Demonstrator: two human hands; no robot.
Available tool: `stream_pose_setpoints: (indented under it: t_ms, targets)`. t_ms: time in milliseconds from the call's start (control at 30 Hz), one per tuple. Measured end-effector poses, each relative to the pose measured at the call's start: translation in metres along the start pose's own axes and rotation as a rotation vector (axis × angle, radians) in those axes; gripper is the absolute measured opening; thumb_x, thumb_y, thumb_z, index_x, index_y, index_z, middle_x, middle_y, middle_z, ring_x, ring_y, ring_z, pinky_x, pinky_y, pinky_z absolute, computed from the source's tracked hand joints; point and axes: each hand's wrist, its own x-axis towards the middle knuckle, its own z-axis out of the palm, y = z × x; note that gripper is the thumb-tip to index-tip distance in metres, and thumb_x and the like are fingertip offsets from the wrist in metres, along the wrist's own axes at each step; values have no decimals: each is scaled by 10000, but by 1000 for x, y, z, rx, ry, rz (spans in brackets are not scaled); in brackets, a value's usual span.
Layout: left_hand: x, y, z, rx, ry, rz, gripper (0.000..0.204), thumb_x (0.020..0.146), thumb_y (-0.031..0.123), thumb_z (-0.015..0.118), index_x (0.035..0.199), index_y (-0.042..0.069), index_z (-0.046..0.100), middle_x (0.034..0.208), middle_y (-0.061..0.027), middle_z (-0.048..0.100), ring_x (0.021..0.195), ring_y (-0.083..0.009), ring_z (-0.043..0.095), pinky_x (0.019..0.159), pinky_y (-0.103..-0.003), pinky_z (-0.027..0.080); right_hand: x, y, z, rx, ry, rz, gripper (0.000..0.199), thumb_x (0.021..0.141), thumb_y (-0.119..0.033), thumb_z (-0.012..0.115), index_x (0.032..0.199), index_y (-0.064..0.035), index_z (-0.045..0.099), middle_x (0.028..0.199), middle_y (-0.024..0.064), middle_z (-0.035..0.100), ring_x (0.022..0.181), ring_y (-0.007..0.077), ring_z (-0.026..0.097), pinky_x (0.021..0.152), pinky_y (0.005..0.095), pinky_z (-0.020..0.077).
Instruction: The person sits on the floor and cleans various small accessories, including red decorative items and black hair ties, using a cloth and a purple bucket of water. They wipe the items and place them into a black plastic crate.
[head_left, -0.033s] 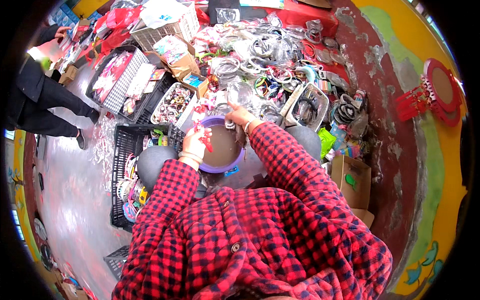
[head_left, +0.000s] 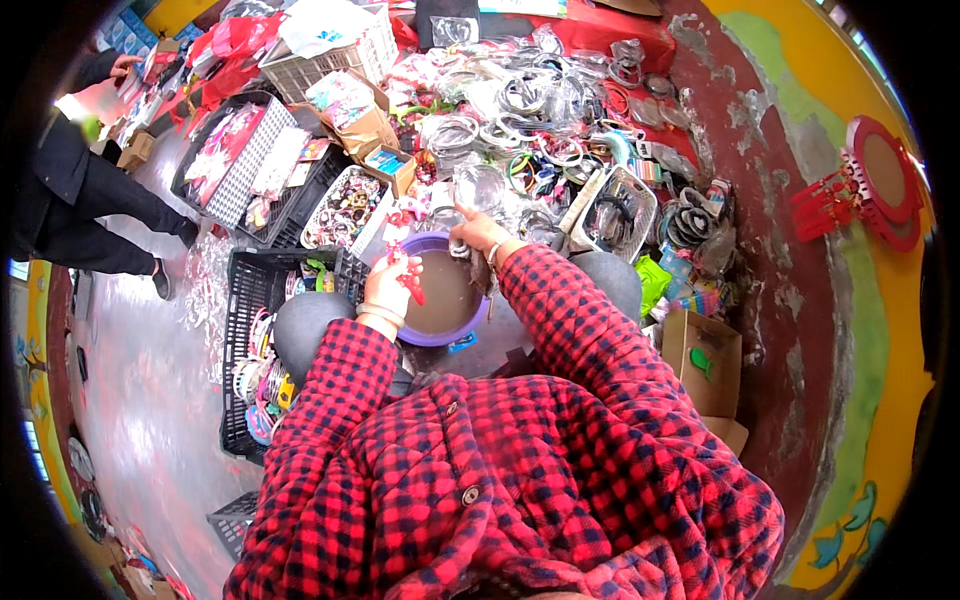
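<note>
My left hand [head_left: 386, 287] is closed around a small glossy red item with a pale tag [head_left: 414, 284], over the left side of a purple basin [head_left: 430, 340]. What exactly the item is, I cannot make out. Brownish, murky water [head_left: 440, 298] fills the basin. At its far right rim, my right hand [head_left: 482, 234] grips a wet-looking grey-brown rag [head_left: 481, 274] that hangs down toward the water. The index finger of that hand points forward, toward the pile beyond.
Beyond the basin spreads a heap of plastic-wrapped headbands [head_left: 520, 95]. A black crate [head_left: 238, 350] with headbands stands left, a white basket [head_left: 345, 205] of small trinkets ahead of it. Right are a white basket [head_left: 640, 195] and a cardboard box [head_left: 690, 385]. Another person [head_left: 90, 200] stands far left.
</note>
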Motion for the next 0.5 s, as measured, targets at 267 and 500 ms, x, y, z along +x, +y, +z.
stream_pose_setpoints:
  t_ms: [267, 500]
  targets:
    - [-3, 1, 0, 46, 14, -29, 178, 863, 68, 451, 1023, 9, 503, 880, -108, 596, 752, -188, 566, 631, -302, 458, 5, 6, 5, -14, 33, -33, 676, 701, -95, 555, 1328, -17, 317, 936, 149, 601, 721, 194, 580, 633, 299, 467]
    - [-3, 2, 2, 51, -15, -42, 168, 855, 70, 472, 1009, 18, 510, 881, -120, 606, 775, -212, 583, 656, -313, 469, 6, 9, 2, -116, 18, -35, 658, 727, -141, 551, 1328, -17, 314, 932, 149, 597, 717, 193, 574, 631, 305, 466]
